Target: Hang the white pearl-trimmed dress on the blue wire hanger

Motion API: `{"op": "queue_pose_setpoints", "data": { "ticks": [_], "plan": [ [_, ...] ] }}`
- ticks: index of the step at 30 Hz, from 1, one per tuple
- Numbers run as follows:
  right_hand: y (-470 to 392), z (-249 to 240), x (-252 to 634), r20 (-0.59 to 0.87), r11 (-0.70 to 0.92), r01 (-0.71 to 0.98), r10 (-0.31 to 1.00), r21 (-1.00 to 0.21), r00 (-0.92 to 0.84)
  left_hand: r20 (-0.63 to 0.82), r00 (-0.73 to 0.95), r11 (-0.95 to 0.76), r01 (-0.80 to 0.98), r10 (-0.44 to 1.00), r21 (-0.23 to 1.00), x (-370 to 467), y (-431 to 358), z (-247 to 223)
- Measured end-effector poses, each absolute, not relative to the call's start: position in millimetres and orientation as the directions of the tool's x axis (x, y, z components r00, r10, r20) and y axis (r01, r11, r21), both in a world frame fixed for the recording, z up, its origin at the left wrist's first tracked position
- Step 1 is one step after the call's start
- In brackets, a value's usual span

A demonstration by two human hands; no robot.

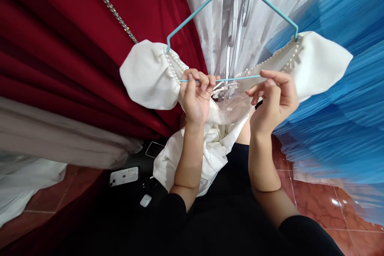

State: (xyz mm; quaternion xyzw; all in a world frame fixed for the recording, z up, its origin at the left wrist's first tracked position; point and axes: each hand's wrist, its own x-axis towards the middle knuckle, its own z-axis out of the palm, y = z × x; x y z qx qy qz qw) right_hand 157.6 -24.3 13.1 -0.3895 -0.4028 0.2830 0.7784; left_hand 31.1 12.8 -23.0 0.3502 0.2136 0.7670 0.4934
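Observation:
A white dress (pixel 219 116) with pearl-like beads along its neckline and puffed sleeves hangs from a light blue hanger (pixel 204 11), and its skirt lies bunched over my lap. My left hand (pixel 198 96) has its fingers wrapped round the hanger's lower bar, close to the left sleeve. At the right end of that bar, my right hand (pixel 274 98) pinches it between thumb and index finger, the other fingers curled. Between the two hands a white lace or tie shows just under the bar.
Red fabric (pixel 90 28) with a beaded strand hangs at the left, white cloth (pixel 207 20) behind, blue tulle (pixel 345 88) at the right. A phone (pixel 124 176), another dark-screened phone (pixel 154 149) and a small white case (pixel 145 200) rest on a black surface. The floor (pixel 324 200) is red tile.

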Motion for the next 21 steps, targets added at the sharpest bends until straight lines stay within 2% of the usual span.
{"op": "queue_pose_setpoints", "data": {
  "ticks": [2,4,6,8,12,16,17,19,21],
  "plan": [
    [-21,24,166,0.578,0.623,0.013,0.717,-0.782,0.389,0.342,-0.286,-0.446,-0.581,0.895,0.681,34,14,-24],
    [-15,30,170,0.726,0.696,0.215,0.676,-0.686,0.127,0.360,-0.297,-0.467,-0.557,0.884,0.687,35,14,-24],
    [-7,27,170,0.742,0.732,0.403,0.649,-0.550,-0.167,0.385,-0.302,-0.489,-0.539,0.872,0.686,35,14,-25],
    [3,17,169,0.686,0.732,0.510,0.650,-0.451,-0.327,0.404,-0.297,-0.501,-0.521,0.865,0.691,33,15,-28],
    [18,-6,167,0.682,0.722,0.578,0.641,-0.381,-0.352,0.378,-0.280,-0.467,-0.433,0.882,0.771,21,10,-39],
    [22,-16,167,0.703,0.719,0.604,0.623,-0.343,-0.343,0.275,-0.083,-0.287,-0.253,0.958,0.924,4,-16,-36],
    [22,-17,166,0.706,0.719,0.608,0.620,-0.337,-0.342,0.285,-0.065,-0.292,-0.188,0.956,0.938,1,-24,-31],
    [23,-18,166,0.715,0.724,0.610,0.608,-0.322,-0.344,0.445,-0.172,-0.456,-0.035,0.879,0.889,-5,-35,-17],
    [23,-19,166,0.720,0.729,0.610,0.600,-0.312,-0.348,0.711,-0.304,-0.689,0.193,0.634,0.698,-13,-37,-2]
  ]
}}
